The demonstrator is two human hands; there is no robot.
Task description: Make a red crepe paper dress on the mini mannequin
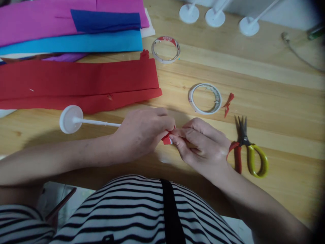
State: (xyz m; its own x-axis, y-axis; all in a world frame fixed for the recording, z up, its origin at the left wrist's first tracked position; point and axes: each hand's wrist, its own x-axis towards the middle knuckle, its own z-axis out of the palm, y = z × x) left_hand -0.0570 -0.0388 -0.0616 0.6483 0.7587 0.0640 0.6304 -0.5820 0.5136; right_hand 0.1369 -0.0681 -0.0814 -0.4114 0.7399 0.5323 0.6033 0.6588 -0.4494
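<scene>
The left grip [144,132] closes round a white stick [99,122] (its round base [71,119] sticks out leftward) — the right grip [203,142] pinches a small red piece [166,139] between the two. Scissors [251,152] lie just right of the right grip, a tape roll [217,95] beyond it on the counter [279,108].

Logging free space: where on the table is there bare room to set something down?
Bare tabletop lies between the nearer tape roll and the three white stands, and right of the scissors. Crowded: the left, under coloured sheets, and around the left hand and right hand.
</scene>
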